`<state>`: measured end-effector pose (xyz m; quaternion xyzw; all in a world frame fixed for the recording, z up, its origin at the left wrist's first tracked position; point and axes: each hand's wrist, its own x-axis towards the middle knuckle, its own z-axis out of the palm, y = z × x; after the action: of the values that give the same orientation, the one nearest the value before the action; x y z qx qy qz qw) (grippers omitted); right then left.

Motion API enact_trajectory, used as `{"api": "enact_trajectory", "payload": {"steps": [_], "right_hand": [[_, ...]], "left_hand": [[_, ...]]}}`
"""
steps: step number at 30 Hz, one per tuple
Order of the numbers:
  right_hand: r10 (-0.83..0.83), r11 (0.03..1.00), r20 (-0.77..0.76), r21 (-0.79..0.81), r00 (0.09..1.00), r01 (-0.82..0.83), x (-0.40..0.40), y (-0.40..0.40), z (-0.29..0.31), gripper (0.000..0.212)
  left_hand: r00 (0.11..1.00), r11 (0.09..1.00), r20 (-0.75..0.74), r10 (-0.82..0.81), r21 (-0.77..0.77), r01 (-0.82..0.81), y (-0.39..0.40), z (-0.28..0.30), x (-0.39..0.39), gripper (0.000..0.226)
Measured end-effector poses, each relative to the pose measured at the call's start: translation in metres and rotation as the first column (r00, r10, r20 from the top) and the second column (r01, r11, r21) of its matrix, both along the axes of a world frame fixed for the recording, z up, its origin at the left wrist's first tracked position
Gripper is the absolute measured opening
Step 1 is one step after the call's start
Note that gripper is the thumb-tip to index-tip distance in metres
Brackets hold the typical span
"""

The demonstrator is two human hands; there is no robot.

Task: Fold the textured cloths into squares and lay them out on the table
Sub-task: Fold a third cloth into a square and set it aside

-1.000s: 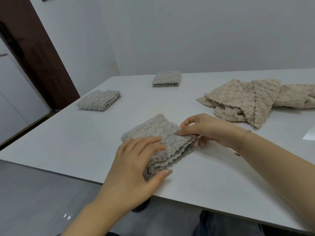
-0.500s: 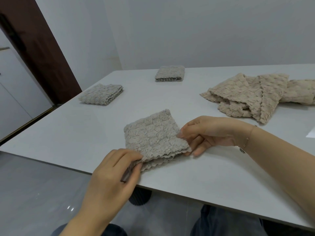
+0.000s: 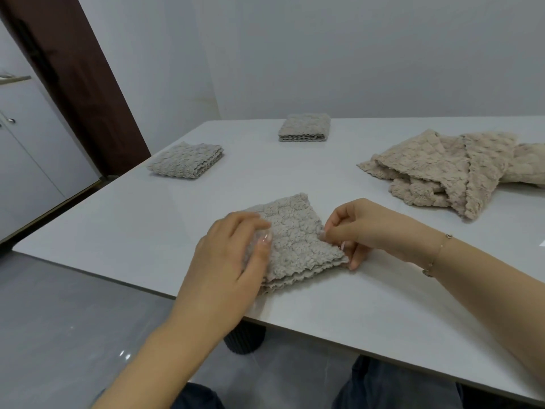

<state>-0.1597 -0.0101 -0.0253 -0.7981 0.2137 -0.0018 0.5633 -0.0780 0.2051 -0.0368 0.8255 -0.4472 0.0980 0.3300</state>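
A grey textured cloth [image 3: 295,240], folded into a layered square, lies near the table's front edge. My left hand [image 3: 227,261] rests on its left side, thumb lying along the top. My right hand [image 3: 362,228] pinches the cloth's right edge between thumb and fingers. Two more folded grey squares lie on the white table [image 3: 118,225]: one at the far left [image 3: 187,160], one at the back centre [image 3: 304,127]. A heap of unfolded beige textured cloths [image 3: 448,169] sits at the right.
The table's front edge runs diagonally just below the cloth. A dark round table leg [image 3: 244,339] stands under it. A brown door frame [image 3: 73,75] and white cabinets [image 3: 26,137] are at the left; a grey wall is behind.
My left hand has moved from the cloth's front-left corner up onto its left side. The cloth now lies flatter on the table. My right hand stays at the right edge.
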Motion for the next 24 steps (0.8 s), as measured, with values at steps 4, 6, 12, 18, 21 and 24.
{"api": "enact_trajectory", "payload": {"steps": [4, 6, 12, 18, 21, 24], "right_hand": [[-0.017, 0.983, 0.026, -0.185, 1.0, 0.022, -0.001, 0.004, 0.002, 0.017], [-0.067, 0.942, 0.149, -0.316, 0.987, 0.112, -0.001, 0.006, 0.001, 0.009], [0.246, 0.62, 0.368, -0.771, 0.897, 0.146, 0.018, 0.02, -0.007, 0.034], [0.309, 0.605, -0.054, -0.759, 0.95, -0.24, 0.032, 0.013, -0.035, 0.058], [0.291, 0.606, -0.04, -0.766, 0.956, -0.216, 0.032, 0.014, -0.036, 0.056], [0.273, 0.72, 0.036, -0.67, 0.961, -0.179, 0.032, 0.012, -0.034, 0.055]], "left_hand": [[0.995, 0.923, -0.052, 0.083, 0.381, -0.057, -0.026, -0.005, 0.012, 0.058], [0.993, 0.866, -0.048, 0.107, 0.496, -0.069, -0.031, -0.014, 0.014, 0.062], [0.992, 0.874, -0.031, 0.125, 0.476, -0.095, -0.032, -0.024, 0.015, 0.06], [0.987, 0.903, -0.104, 0.126, 0.423, -0.071, -0.03, -0.028, 0.018, 0.054], [0.977, 0.894, -0.133, 0.167, 0.438, -0.093, -0.032, -0.028, 0.018, 0.052], [0.952, 0.923, -0.259, 0.16, 0.38, -0.052, -0.032, -0.022, 0.024, 0.05]]}}
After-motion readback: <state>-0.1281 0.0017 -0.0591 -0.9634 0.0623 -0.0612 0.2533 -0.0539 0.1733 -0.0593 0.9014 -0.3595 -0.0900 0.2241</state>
